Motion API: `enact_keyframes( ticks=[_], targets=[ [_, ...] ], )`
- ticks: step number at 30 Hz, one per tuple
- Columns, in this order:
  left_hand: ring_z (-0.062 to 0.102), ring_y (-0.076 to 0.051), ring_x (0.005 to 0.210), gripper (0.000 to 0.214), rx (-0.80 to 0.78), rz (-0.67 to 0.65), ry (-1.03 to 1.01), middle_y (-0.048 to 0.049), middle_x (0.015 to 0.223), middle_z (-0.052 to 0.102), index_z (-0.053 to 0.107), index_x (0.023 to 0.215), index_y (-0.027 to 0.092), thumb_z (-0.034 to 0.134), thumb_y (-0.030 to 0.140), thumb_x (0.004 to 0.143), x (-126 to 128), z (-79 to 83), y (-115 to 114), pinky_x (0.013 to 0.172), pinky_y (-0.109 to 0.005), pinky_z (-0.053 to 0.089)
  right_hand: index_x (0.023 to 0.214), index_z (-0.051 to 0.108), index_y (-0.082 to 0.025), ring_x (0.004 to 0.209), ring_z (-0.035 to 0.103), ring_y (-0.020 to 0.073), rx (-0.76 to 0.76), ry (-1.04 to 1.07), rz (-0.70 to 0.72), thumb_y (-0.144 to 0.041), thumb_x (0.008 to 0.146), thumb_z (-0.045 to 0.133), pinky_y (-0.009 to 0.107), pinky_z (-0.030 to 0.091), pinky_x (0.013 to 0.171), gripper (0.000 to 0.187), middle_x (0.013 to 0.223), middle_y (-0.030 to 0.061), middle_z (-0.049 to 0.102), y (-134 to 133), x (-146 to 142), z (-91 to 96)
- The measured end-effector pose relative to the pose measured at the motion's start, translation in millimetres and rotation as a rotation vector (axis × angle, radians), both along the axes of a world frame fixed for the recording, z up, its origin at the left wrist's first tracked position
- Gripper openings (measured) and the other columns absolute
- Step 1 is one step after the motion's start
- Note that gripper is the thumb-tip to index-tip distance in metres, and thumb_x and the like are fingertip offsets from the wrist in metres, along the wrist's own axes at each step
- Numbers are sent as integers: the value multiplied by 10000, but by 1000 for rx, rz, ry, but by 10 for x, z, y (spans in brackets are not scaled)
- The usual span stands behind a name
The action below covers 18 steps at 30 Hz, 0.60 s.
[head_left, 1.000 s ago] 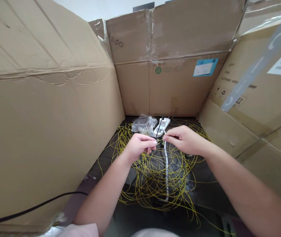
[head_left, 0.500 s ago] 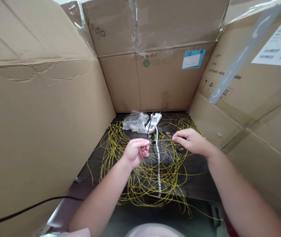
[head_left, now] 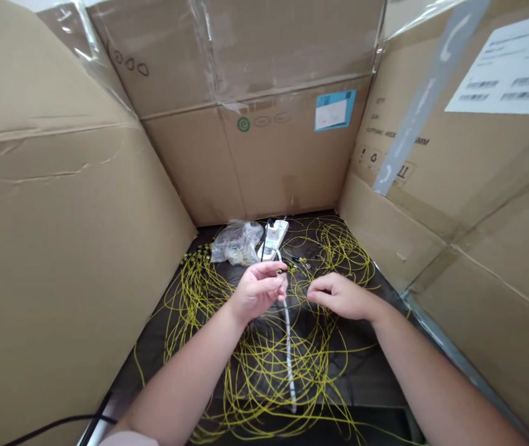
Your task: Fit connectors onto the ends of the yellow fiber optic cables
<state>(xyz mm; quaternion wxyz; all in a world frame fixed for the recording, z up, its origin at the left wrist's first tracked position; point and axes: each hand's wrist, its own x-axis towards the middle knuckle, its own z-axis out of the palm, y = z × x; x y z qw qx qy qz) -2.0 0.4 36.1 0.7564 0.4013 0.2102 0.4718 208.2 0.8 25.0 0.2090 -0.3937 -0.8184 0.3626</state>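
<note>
My left hand [head_left: 259,291] is closed, with a small black-and-yellow piece [head_left: 282,271] pinched at its fingertips. Just to the right, my right hand [head_left: 341,297] has thumb and forefinger pressed together; what lies between them, if anything, is too small to make out. Thin yellow cables [head_left: 269,371] spread in loose loops beneath and around both hands. A thin black cord [head_left: 263,244] runs from the white power strip [head_left: 279,234] down behind my left hand. Beyond the fingers lie several small dark and yellow pieces [head_left: 299,261] on the dark surface.
Large cardboard boxes wall in the work surface: one left [head_left: 60,217], one behind [head_left: 287,155], one right [head_left: 478,204]. A clear plastic bag [head_left: 236,243] sits beside the power strip. The strip's white cord [head_left: 288,359] crosses toward the front edge.
The view has shifted, so the boxes appear further left. My right hand has come back nearer my left hand. The small black-and-yellow piece now shows at my left fingertips.
</note>
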Motion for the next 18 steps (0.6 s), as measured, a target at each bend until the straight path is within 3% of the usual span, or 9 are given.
enact_keyframes(
  ticks=[4, 8, 11, 14, 18],
  targets=[
    [551, -113, 536, 146, 119, 122, 252, -20, 631, 589, 686, 790, 156, 705, 233, 667, 87, -163, 60, 550, -267, 454, 825, 649, -176, 623, 535, 125, 17, -39, 93, -306, 799, 561, 255, 435, 588, 159, 726, 12, 619, 3, 5, -42],
    [590, -156, 803, 151, 203, 207, 378, -73, 888, 634, 707, 769, 141, 724, 237, 654, 97, -236, 3, 742, -282, 467, 1170, 521, -224, 987, 546, 204, 169, 164, -78, -288, 755, 633, 353, 471, 812, 435, 1118, 80, 566, -22, -3, 13],
    [612, -158, 779, 157, 68, 98, 292, -78, 825, 663, 699, 806, 142, 698, 251, 693, 104, -269, -60, 780, -311, 465, 1114, 551, -226, 1039, 527, 207, 306, 363, -214, -237, 809, 572, 385, 455, 870, 307, 1117, 86, 554, -63, -85, 46],
    [620, -145, 663, 166, -73, -15, 167, -57, 709, 651, 686, 833, 136, 684, 251, 714, 124, -298, -99, 714, -328, 493, 1037, 601, -215, 907, 569, 170, 337, 442, -153, -180, 840, 520, 348, 488, 800, 216, 986, 70, 588, -96, -200, 21],
    [610, -128, 591, 190, -150, -50, 126, -32, 665, 610, 665, 832, 115, 677, 271, 724, 141, -302, -119, 644, -321, 519, 951, 629, -206, 811, 575, 152, 346, 445, -101, -166, 858, 487, 330, 498, 737, 174, 878, 54, 589, -92, -271, -34]
  ],
)
